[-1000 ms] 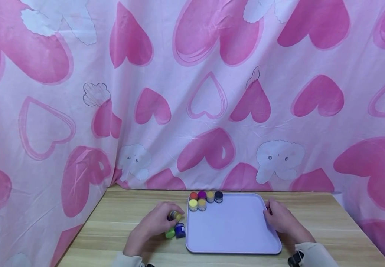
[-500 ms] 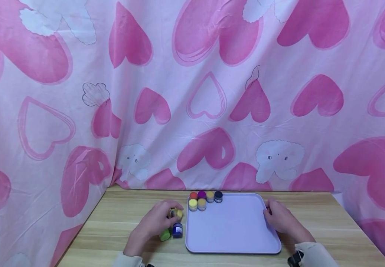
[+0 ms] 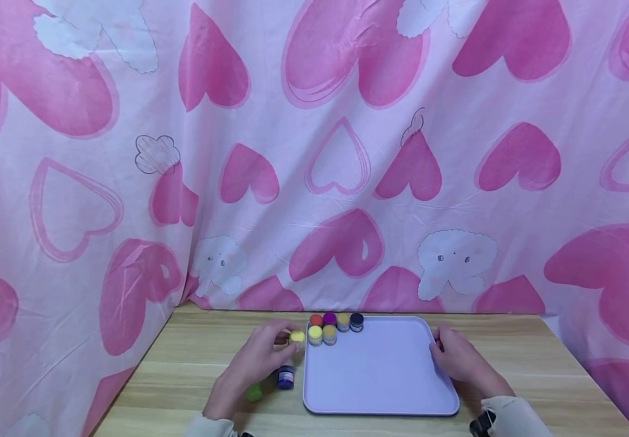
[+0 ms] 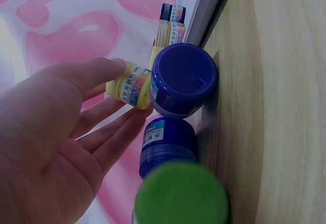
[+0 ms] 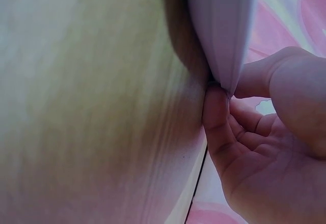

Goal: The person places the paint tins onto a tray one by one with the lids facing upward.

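My left hand [image 3: 261, 357] pinches a small yellow paint jar [image 4: 133, 87] between thumb and fingers, just left of the tray's upper left corner. Below that hand on the table are a blue paint jar [image 3: 285, 378] and a green-lidded jar [image 3: 254, 392], partly hidden by the hand. A second blue jar [image 4: 184, 74] shows in the left wrist view. My right hand [image 3: 460, 359] grips the right rim of the pale lilac tray [image 3: 382, 370], thumb on one side of the rim and fingers on the other.
Several paint jars sit in the tray's back left corner: an orange-red one [image 3: 316, 319], a purple one [image 3: 329, 318], a black one [image 3: 356, 322], a yellow one [image 3: 315, 335] and ochre ones [image 3: 329, 335]. A pink heart-print curtain [image 3: 330, 243] hangs behind the wooden table [image 3: 183, 364].
My left hand has lifted the yellow jar up and slightly right, toward the tray corner. The blue and green jars have shifted left along the table. My right hand stays on the rim.
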Demonstrator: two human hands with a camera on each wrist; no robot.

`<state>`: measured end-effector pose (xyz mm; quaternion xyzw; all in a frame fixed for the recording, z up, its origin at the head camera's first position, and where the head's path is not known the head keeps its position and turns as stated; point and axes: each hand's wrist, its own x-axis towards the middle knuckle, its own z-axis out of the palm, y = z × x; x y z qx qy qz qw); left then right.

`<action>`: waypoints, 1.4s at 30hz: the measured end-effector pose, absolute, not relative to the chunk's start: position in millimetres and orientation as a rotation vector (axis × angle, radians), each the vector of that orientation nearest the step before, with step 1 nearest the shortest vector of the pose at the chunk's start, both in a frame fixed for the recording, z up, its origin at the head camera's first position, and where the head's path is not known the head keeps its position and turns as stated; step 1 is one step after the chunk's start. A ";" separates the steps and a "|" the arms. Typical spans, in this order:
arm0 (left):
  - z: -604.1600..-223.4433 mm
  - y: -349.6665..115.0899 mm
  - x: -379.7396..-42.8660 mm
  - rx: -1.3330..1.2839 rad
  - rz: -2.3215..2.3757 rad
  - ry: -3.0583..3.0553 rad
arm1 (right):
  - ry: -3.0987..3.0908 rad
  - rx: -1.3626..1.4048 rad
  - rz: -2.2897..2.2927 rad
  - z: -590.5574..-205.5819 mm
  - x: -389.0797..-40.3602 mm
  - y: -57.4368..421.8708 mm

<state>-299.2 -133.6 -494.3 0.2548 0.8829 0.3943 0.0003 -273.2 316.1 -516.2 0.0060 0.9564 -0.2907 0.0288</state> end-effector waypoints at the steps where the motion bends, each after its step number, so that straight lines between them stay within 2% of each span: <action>1: -493.8 -132.8 -298.8 0.797 1.259 2.771 | 2.951 0.019 -0.896 -516.5 -273.3 316.3; 12: -492.4 -122.7 -297.3 0.810 1.454 2.702 | 2.943 0.031 -0.891 -514.2 -272.8 315.4; 42: -496.3 -60.7 -313.8 1.021 1.517 2.730 | 2.946 0.039 -0.909 -514.8 -271.9 313.7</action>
